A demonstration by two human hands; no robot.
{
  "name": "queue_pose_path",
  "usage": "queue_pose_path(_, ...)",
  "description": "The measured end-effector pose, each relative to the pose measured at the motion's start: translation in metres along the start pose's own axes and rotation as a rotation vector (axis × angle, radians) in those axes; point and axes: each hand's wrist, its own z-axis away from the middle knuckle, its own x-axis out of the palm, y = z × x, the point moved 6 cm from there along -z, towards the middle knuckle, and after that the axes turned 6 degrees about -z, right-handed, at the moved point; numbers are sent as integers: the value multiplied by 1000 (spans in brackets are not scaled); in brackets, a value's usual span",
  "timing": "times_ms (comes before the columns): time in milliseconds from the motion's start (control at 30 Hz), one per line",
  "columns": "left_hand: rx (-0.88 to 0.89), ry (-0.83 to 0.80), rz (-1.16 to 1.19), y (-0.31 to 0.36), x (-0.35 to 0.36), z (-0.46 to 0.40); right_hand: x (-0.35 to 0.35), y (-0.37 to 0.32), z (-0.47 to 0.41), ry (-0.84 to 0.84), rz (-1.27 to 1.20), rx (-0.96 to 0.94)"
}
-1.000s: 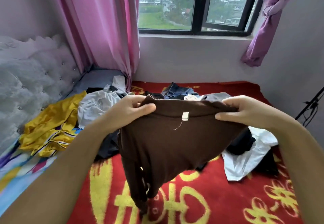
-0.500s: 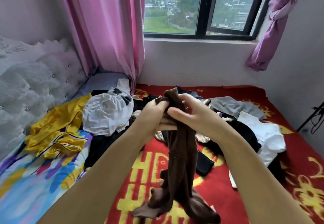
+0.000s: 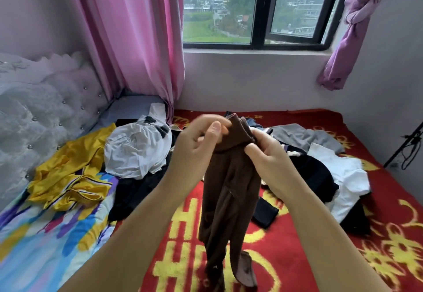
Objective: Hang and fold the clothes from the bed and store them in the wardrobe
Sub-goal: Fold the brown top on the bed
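Bed: red blanket (image 3: 297, 257) with yellow motifs; patterned sheet (image 3: 45, 234) at left; clothes heaped across the middle.
Room: pink curtain (image 3: 137, 40), window (image 3: 258, 10), tufted headboard (image 3: 45, 113).
Change: a second ago the brown garment (image 3: 229, 188) was spread wide between both hands; now bunched, hanging narrow over the blanket.
Left hand (image 3: 196, 152): fingers curled, blurred, touching the garment's top.
Right hand (image 3: 267, 161): curled, pinching the top edge.

A brown garment (image 3: 229, 191), bunched lengthwise, hangs upright above the red bed (image 3: 297, 257); more clothes (image 3: 137, 152) lie heaped farther back.
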Motion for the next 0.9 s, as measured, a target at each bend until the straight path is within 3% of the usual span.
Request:
queue_pose_path(67,106,-25,-161,8,-14,-8,-2,-7,-2,-57,-59,-23)
queue_pose_path(167,15,-412,-265,1,-6,-16,-2,-20,-4,-177,-117,-77)
queue_pose_path(200,-8,-471,-252,0,-2,-15,-3,-24,-5,-192,-97,-96)
queue_pose_path(333,90,-307,-409,10,-7,-26,-5,-28,-8,-184,94,-144)
queue_pose_path(433,168,-371,-479,21,-2,-35,-6,-8,-3,-212,121,-59)
queue_pose_path(533,178,-424,-384,32,2,-44,-8,28,9,-202,129,78)
queue_pose_path(700,56,-512,-172,33,-6,-59,-5,95,36,-207,136,271)
queue_pose_path(900,-89,-533,-84,10,-25,-68,-17,113,49,-94,226,311)
